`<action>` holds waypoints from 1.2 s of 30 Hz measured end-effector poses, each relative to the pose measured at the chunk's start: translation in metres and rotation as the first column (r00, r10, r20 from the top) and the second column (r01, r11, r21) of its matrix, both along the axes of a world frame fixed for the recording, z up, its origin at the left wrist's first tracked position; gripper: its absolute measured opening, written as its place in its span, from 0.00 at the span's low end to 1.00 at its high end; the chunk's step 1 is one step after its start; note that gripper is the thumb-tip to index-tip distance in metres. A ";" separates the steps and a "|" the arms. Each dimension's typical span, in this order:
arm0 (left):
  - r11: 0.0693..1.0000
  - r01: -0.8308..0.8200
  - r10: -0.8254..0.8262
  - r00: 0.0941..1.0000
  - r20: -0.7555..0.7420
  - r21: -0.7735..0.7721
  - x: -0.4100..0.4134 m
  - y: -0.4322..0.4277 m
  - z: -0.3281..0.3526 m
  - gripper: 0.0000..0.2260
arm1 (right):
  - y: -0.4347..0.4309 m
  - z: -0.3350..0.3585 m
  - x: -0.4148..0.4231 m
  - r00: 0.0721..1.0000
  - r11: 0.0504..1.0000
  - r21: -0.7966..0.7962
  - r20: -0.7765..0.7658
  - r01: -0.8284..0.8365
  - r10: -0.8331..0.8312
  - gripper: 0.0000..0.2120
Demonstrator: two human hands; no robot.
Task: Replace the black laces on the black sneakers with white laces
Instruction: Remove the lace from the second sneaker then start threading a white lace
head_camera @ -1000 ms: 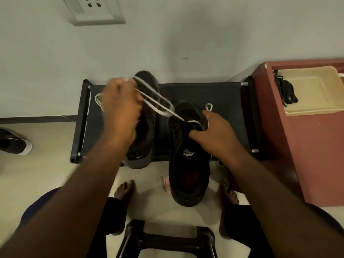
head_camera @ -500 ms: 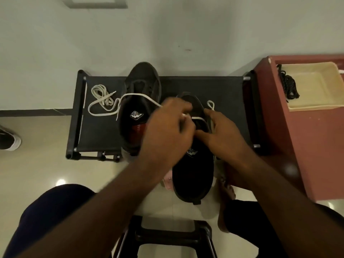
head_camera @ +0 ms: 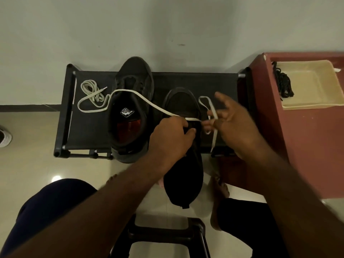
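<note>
Two black sneakers rest on a low black rack (head_camera: 87,127). The left sneaker (head_camera: 130,108) has no lace in it. The right sneaker (head_camera: 183,164) hangs over the rack's front edge toward me. A white lace (head_camera: 141,98) runs from the rack's left side across the left sneaker to the right sneaker's eyelets. My left hand (head_camera: 171,138) rests on the right sneaker and grips its tongue area beside the lace. My right hand (head_camera: 236,123) pinches the lace's other end, which loops up and hangs down. A second white lace (head_camera: 92,91) lies coiled on the rack's left.
A red cabinet (head_camera: 307,146) stands at the right with a cream tray (head_camera: 316,86) on it, and black laces (head_camera: 283,82) hang over the tray's left rim. A dark stool (head_camera: 167,233) sits below between my knees. Another shoe (head_camera: 4,136) shows at the left edge.
My left hand came down from the raised lace onto the right sneaker. The lace now lies slack across the left sneaker. My right hand shifted right and spread its fingers.
</note>
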State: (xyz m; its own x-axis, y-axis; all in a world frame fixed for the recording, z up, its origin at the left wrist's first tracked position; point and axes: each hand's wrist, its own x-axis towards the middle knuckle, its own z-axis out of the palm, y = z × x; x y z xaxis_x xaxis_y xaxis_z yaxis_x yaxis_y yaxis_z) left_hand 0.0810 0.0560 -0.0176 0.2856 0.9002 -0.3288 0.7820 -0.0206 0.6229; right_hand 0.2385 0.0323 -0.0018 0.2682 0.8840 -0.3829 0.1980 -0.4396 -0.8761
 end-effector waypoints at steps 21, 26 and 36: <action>0.943 -0.213 0.295 0.893 0.340 -0.257 0.008 -0.003 -0.004 0.09 | 0.003 -0.001 0.010 0.996 0.997 -0.080 -0.086 -0.013 0.006 0.23; 0.951 -0.239 0.289 0.909 0.301 -0.194 0.011 -0.005 -0.008 0.09 | 0.005 -0.004 0.001 0.996 1.000 0.016 0.091 -0.005 0.003 0.19; 0.947 -0.200 0.281 0.892 0.354 -0.250 0.007 -0.005 -0.009 0.08 | 0.006 -0.005 -0.004 0.998 0.999 0.009 -0.045 0.037 -0.037 0.26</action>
